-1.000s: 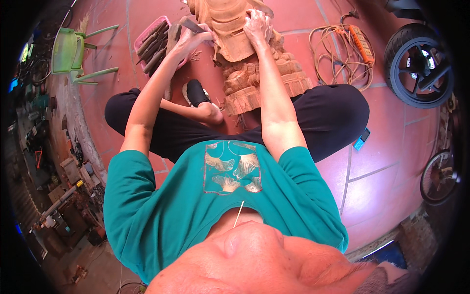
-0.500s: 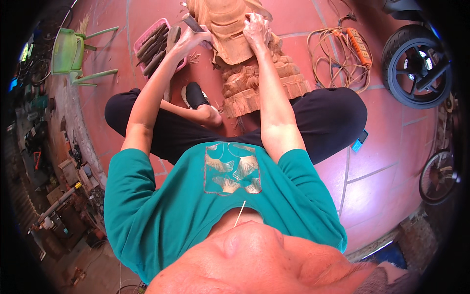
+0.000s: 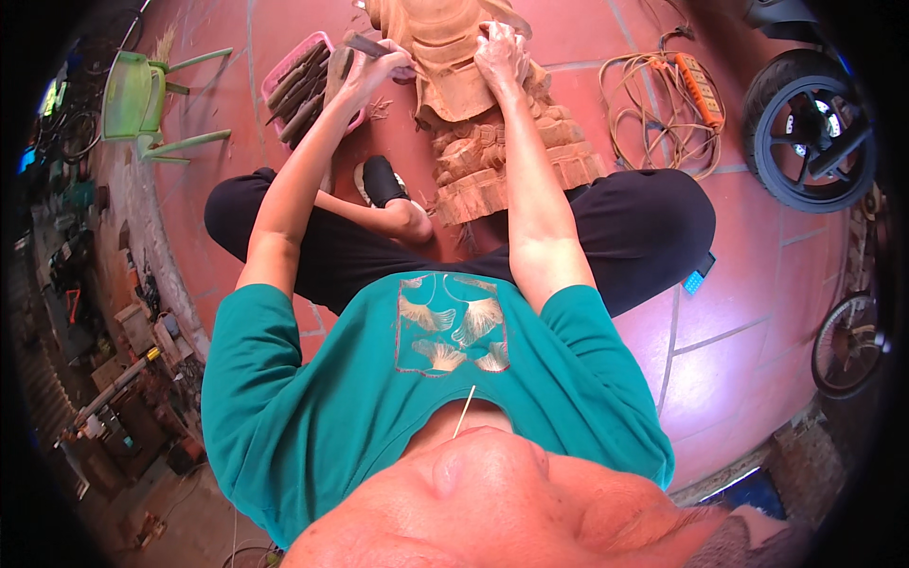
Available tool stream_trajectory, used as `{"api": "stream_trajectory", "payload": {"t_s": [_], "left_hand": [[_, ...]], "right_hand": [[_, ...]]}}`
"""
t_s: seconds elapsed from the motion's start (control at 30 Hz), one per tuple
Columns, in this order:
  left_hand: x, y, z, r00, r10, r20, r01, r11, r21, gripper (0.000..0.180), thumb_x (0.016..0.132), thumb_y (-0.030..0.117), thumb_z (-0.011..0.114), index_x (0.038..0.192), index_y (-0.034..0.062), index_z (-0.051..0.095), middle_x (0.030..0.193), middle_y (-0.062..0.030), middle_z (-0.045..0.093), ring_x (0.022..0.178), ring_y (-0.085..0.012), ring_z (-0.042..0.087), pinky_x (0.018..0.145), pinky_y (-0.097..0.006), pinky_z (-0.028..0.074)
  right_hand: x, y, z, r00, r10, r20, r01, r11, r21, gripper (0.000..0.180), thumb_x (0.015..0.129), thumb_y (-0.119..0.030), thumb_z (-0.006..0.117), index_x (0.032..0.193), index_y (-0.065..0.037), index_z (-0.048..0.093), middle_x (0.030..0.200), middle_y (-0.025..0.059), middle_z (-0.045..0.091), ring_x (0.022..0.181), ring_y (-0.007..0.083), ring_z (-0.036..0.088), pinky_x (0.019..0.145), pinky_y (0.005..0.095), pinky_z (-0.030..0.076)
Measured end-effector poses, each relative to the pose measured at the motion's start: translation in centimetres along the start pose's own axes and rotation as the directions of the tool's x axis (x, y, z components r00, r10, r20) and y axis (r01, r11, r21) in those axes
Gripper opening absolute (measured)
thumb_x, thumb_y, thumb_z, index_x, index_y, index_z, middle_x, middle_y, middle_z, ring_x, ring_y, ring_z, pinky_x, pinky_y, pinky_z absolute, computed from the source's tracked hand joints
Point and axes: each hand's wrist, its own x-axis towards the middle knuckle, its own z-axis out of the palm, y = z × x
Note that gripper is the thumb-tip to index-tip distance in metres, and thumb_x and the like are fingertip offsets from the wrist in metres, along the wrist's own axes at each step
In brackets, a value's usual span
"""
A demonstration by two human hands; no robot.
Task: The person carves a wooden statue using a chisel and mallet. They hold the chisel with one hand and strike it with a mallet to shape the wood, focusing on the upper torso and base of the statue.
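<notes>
A reddish-brown wood carving (image 3: 456, 102) with draped folds and a rough, knobbly base lies between my bent legs. My left hand (image 3: 377, 72) is closed round a chisel (image 3: 364, 44) at the carving's left edge. The chisel's dark handle sticks out to the upper left of the fist; its tip is hidden by my fingers. My right hand (image 3: 500, 59) lies over the carving's right side with bent fingers, gripping it. Left of the left hand, a pink basket (image 3: 324, 40) holds several dark wooden-handled tools (image 3: 301, 90).
A green plastic chair (image 3: 133, 99) stands at far left. To the right lie a coiled orange cord (image 3: 615, 123) and an orange power strip (image 3: 699, 90), near a black wheel (image 3: 805, 128). A small blue phone (image 3: 696, 279) sits beside my right knee. Wood shavings (image 3: 381, 109) lie by the basket.
My left hand has turned and shifted slightly right, and the chisel handle now lies flatter. My right hand stays on the carving, its fingers slightly shifted.
</notes>
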Motion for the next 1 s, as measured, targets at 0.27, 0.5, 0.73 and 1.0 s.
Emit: {"api": "stream_trajectory", "payload": {"t_s": [0.27, 0.5, 0.73, 1.0], "left_hand": [[-0.4, -0.3, -0.4, 0.999, -0.006, 0.051, 0.005, 0.999, 0.033, 0.010, 0.092, 0.011, 0.067, 0.094, 0.0011, 0.067, 0.092, -0.0115, 0.074, 0.086, -0.0192, 0.074, 0.083, -0.033, 0.060], [-0.7, -0.5, -0.6, 0.999, -0.045, 0.007, 0.045, 0.998, 0.039, 0.010, 0.088, 0.010, 0.068, 0.088, 0.0003, 0.068, 0.087, -0.0117, 0.073, 0.079, -0.0196, 0.073, 0.078, -0.033, 0.061], [-0.8, 0.4, 0.8, 0.992, 0.052, -0.115, -0.058, 0.997, -0.053, 0.009, 0.093, 0.008, 0.065, 0.088, 0.0002, 0.067, 0.091, -0.0127, 0.074, 0.082, -0.0212, 0.074, 0.079, -0.033, 0.061], [-1.9, -1.8, 0.6, 0.998, 0.038, -0.056, -0.041, 0.998, -0.048, 0.009, 0.095, 0.008, 0.065, 0.090, 0.0001, 0.066, 0.092, -0.0125, 0.075, 0.085, -0.0212, 0.074, 0.078, -0.033, 0.061]], "right_hand": [[-0.1, 0.0, -0.1, 1.000, 0.014, -0.002, -0.014, 1.000, -0.022, 0.030, 0.094, -0.025, 0.065, 0.122, -0.018, 0.068, 0.132, 0.0070, 0.063, 0.125, 0.0355, 0.056, 0.104, 0.0547, 0.043], [0.1, 0.1, 0.1, 1.000, 0.009, -0.009, -0.009, 1.000, -0.018, 0.028, 0.094, -0.026, 0.066, 0.121, -0.019, 0.069, 0.132, 0.0058, 0.063, 0.124, 0.0347, 0.057, 0.103, 0.0546, 0.043], [0.0, 0.1, -0.2, 1.000, 0.027, 0.001, -0.027, 1.000, -0.002, 0.028, 0.093, -0.025, 0.066, 0.121, -0.019, 0.069, 0.132, 0.0057, 0.063, 0.125, 0.0345, 0.056, 0.105, 0.0545, 0.042], [-0.5, 0.0, -0.3, 1.000, 0.024, 0.009, -0.024, 0.999, -0.036, 0.029, 0.095, -0.028, 0.064, 0.122, -0.019, 0.068, 0.133, 0.0052, 0.064, 0.125, 0.0339, 0.056, 0.104, 0.0528, 0.044]]}}
